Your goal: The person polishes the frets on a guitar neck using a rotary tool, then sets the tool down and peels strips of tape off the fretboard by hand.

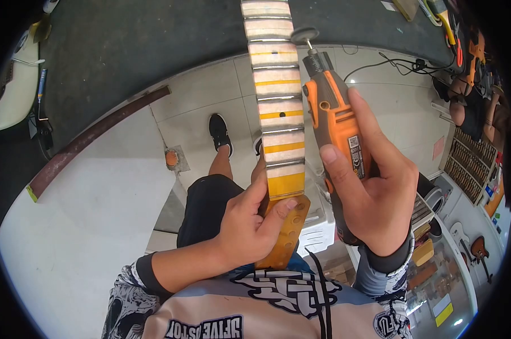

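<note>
1. Shirt (pixel 210 299), below the guitar neck (pixel 282 106).
2. Our left hand (pixel 244 221) grasps the neck's foot, thumb on headstock (pixel 281 242); brace firmly.
3. Our right hand (pixel 382 192) clenches the rotary tool (pixel 340 107), right of neck; guide disc (pixel 305 35) lightly.

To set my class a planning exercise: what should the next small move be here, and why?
Probably ease the disc inward over the nearest fret: the right hand holds the tool with its disc by the neck's edge, the left hand steadies the lower end, and frets show between pale strips.
</note>
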Action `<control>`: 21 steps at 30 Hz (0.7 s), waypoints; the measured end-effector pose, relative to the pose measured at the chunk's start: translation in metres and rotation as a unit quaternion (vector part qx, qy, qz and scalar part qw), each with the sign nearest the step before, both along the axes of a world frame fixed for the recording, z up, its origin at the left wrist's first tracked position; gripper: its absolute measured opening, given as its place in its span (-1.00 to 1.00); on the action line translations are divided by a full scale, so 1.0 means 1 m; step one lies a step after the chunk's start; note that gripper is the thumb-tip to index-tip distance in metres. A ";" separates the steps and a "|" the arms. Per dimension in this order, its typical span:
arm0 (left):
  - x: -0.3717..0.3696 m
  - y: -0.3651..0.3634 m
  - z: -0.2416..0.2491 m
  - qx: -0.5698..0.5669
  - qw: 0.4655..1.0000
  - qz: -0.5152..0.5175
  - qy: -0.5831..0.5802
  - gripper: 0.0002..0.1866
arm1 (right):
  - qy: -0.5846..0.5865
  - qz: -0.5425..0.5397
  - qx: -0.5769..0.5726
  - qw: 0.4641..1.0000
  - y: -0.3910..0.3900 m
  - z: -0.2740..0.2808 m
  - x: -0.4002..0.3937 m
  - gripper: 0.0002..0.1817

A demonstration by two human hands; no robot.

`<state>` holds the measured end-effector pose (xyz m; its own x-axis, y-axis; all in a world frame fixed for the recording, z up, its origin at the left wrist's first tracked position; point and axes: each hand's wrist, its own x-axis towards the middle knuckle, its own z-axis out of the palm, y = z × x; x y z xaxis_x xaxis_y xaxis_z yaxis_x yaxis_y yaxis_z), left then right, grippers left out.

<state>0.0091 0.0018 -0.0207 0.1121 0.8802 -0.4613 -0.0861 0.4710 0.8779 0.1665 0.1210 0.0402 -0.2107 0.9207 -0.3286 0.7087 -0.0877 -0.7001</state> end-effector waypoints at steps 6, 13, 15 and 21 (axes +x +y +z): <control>0.001 0.001 0.001 0.000 1.000 0.007 0.004 -0.53 | -0.003 -0.008 -0.043 0.999 0.003 0.004 0.002 -0.35; -0.010 -0.005 -0.007 -0.030 0.989 0.024 -0.143 -0.54 | 0.143 -0.105 -0.063 0.982 -0.002 0.003 0.017 -0.31; -0.015 -0.006 -0.007 -0.048 0.969 0.050 -0.239 -0.53 | 0.155 -0.135 -0.040 0.978 -0.002 -0.003 0.021 -0.32; -0.022 -0.014 -0.017 -0.087 0.956 0.048 -0.275 -0.36 | 0.198 -0.158 -0.093 0.963 -0.004 -0.003 0.026 -0.28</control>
<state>-0.0131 -0.0118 -0.0379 0.3030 0.8134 -0.4966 -0.5621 0.5733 0.5961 0.1928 0.1167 0.0372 -0.0713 0.8926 -0.4451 0.3074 -0.4048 -0.8612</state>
